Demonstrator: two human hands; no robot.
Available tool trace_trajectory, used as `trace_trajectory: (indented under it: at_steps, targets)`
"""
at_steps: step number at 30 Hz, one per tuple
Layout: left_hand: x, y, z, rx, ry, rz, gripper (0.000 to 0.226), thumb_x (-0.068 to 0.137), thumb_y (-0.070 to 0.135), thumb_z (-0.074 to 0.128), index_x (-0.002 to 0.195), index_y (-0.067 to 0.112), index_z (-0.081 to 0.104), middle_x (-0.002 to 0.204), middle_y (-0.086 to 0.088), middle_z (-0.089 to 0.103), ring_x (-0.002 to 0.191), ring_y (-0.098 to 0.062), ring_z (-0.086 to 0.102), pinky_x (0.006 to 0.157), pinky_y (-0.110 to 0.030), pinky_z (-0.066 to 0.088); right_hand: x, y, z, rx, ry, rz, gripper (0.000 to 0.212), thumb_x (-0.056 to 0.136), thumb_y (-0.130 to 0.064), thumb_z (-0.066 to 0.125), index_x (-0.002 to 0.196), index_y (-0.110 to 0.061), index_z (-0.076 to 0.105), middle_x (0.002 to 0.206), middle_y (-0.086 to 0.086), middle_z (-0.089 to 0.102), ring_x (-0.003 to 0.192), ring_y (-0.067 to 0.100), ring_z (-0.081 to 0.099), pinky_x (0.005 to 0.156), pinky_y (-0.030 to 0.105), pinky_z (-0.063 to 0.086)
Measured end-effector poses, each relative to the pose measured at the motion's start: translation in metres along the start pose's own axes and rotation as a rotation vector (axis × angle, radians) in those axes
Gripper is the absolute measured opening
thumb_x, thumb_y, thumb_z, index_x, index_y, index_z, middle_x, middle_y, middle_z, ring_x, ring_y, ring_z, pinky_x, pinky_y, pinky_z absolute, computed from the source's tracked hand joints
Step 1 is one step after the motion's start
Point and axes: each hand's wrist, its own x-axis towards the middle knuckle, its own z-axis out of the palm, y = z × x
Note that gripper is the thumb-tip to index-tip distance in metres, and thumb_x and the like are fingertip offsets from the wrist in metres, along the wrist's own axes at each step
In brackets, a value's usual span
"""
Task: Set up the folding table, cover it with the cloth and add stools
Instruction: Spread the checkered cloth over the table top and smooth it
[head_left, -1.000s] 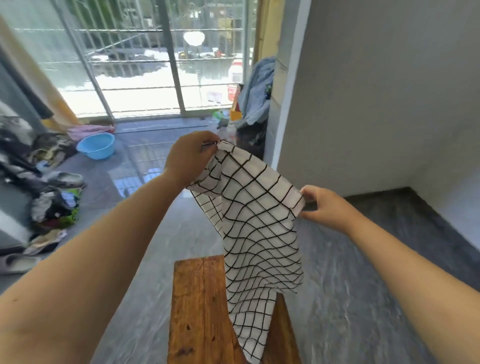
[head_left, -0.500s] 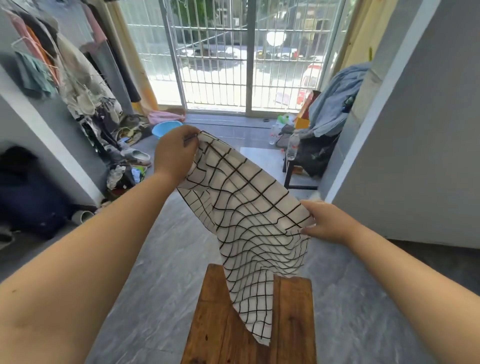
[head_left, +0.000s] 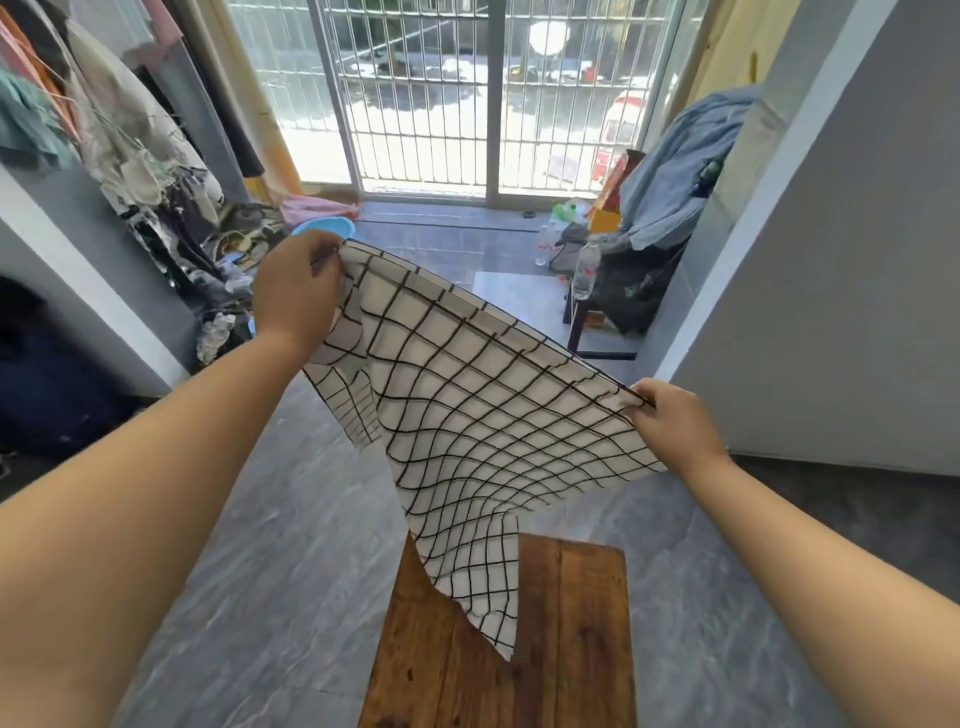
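hands (head_left: 296, 293) (head_left: 670, 423) hold cloth (head_left: 467, 395) above table (head_left: 571, 649)

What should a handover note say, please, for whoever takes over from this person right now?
Left hand pinches one top corner of the checked cloth; right hand pinches the other corner.
The cloth hangs stretched between them in the air, its lower tip over the wooden table.
Done: table is standing, cloth is in hand.
Left: spread the cloth over the table top, then bring stools.
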Motion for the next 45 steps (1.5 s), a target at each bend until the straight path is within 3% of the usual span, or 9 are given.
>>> trace_trajectory:
  at_steps: [6,9,13,18,26,29,33,40,45]
  targets:
    - [0.015,-0.005,0.016,0.11,-0.052,-0.01,0.028,0.092,0.02,0.05,0.116,0.015,0.065,0.108,-0.008,0.069,0.097,-0.027,0.06,0.077,-0.032,0.042,0.02,0.016,-0.005,0.057,0.081,0.096,0.015,0.093,-0.016,0.056,0.102,-0.015,0.068,0.098,0.004,0.071,0.092,0.024,0.064,0.075,0.031,0.047]
    - [0.022,-0.006,0.028,0.195,-0.08,-0.042,0.029,0.09,0.027,0.052,0.114,0.019,0.067,0.106,-0.01,0.069,0.098,-0.031,0.059,0.079,-0.038,0.046,0.028,0.019,-0.014,-0.098,0.153,0.08,0.015,0.091,-0.018,0.061,0.098,-0.015,0.073,0.1,0.008,0.065,0.1,0.028,0.055,0.077,0.032,0.041]
    - [0.03,0.008,0.048,0.211,-0.134,-0.129,0.028,0.091,0.028,0.052,0.112,0.018,0.068,0.103,-0.007,0.069,0.09,-0.027,0.059,0.07,-0.034,0.042,0.044,0.025,-0.026,-0.099,0.222,0.184,0.015,0.091,-0.024,0.062,0.096,-0.021,0.075,0.095,0.005,0.057,0.089,0.031,0.058,0.066,0.029,0.037]
    - [0.043,0.029,0.065,0.086,-0.082,-0.233,0.026,0.09,0.021,0.052,0.108,0.015,0.07,0.101,-0.011,0.07,0.079,-0.023,0.052,0.068,-0.03,0.039,0.059,0.023,-0.043,-0.01,0.314,0.191,0.016,0.089,-0.02,0.06,0.096,-0.02,0.075,0.095,0.006,0.069,0.073,0.022,0.058,0.061,0.026,0.033]
    - [0.059,0.059,0.068,-0.043,0.011,-0.235,0.03,0.093,0.019,0.05,0.119,0.016,0.064,0.118,-0.004,0.066,0.069,-0.007,0.052,0.065,-0.019,0.041,0.075,0.024,-0.085,-0.004,0.409,0.08,0.016,0.09,-0.021,0.061,0.098,-0.018,0.075,0.102,0.008,0.067,0.085,0.024,0.064,0.069,0.026,0.042]
    - [0.06,0.067,0.062,-0.036,0.026,-0.197,0.032,0.093,0.018,0.048,0.12,0.016,0.064,0.117,-0.005,0.067,0.082,-0.012,0.056,0.075,-0.024,0.042,0.078,0.021,-0.098,-0.001,0.436,0.047,0.016,0.091,-0.021,0.062,0.099,-0.014,0.074,0.102,0.008,0.064,0.08,0.015,0.057,0.07,0.024,0.037]
    - [0.062,0.065,0.056,-0.046,0.04,-0.169,0.034,0.091,0.019,0.046,0.119,0.016,0.065,0.117,-0.005,0.066,0.107,-0.022,0.059,0.09,-0.032,0.044,0.083,0.017,-0.111,0.005,0.473,0.002,0.016,0.089,-0.02,0.063,0.099,-0.014,0.074,0.101,0.01,0.064,0.085,0.021,0.061,0.071,0.023,0.036]
    - [0.049,0.056,0.054,-0.06,0.029,-0.148,0.033,0.091,0.018,0.047,0.119,0.016,0.065,0.119,-0.005,0.066,0.109,-0.021,0.059,0.096,-0.034,0.044,0.079,0.017,-0.112,-0.025,0.466,-0.039,0.016,0.089,-0.02,0.063,0.1,-0.016,0.074,0.101,0.01,0.062,0.089,0.024,0.061,0.072,0.024,0.037]
    - [0.027,0.034,0.057,0.038,-0.055,-0.1,0.031,0.092,0.019,0.049,0.119,0.016,0.065,0.117,-0.007,0.067,0.107,-0.026,0.059,0.086,-0.032,0.041,0.056,0.028,-0.098,-0.046,0.397,-0.045,0.016,0.09,-0.022,0.063,0.1,-0.015,0.074,0.094,0.003,0.055,0.086,0.023,0.06,0.071,0.026,0.04]
